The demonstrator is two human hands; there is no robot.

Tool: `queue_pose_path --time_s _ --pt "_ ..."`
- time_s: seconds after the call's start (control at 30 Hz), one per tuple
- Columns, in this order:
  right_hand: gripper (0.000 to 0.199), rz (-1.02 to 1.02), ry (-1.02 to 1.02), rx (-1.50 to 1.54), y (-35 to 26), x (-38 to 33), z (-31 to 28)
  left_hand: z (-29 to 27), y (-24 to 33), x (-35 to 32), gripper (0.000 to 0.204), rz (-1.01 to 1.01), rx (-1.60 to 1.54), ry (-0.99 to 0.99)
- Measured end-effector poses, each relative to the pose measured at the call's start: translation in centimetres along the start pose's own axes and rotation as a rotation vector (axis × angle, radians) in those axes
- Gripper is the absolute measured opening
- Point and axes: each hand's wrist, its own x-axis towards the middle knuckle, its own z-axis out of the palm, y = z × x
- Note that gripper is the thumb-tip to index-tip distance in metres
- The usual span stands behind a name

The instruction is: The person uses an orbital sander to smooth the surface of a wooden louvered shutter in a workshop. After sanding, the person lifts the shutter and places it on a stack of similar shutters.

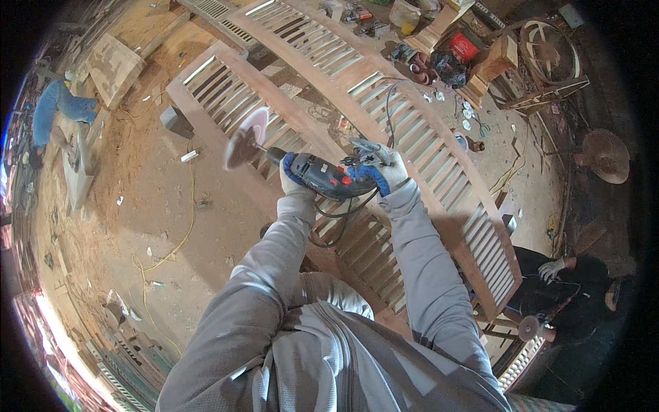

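Brown wood's dominating: a long slatted panel (427, 141) is stretching along the right, a second slatted panel (302, 127) lying alongside. A black drill (326, 176) is hovering above that second one, its blurry disc (247, 137) sitting over the left edge. Left hand (291, 177) and right hand (388, 172) are gripping the drill, fingers wrapped tight. Both panels are showing slats fitted, so assembly's looking done; can't tell how much surface work's remaining.
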Motion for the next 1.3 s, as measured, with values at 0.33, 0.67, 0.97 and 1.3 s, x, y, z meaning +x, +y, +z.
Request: queue_pose_path --time_s 0.33,0.67,0.97,1.3 --pt "0.031 -0.093 0.057 0.128 2.1 -1.7 -0.1 -0.2 -0.1 -1.7 0.021 -0.026 0.014 0.053" --pt "0.027 0.037 0.230 0.364 4.3 -3.5 1.2 -1.2 -0.5 -0.2 0.022 -0.188 0.111 0.012" --pt "0.046 0.036 0.301 0.366 2.5 -6.1 2.6 1.7 0.7 -2.2 0.021 -0.236 0.154 0.102" --pt "0.039 0.067 0.286 0.178 1.7 -8.2 2.3 -1.3 -1.6 -2.0 0.022 -0.271 0.056 -0.116"
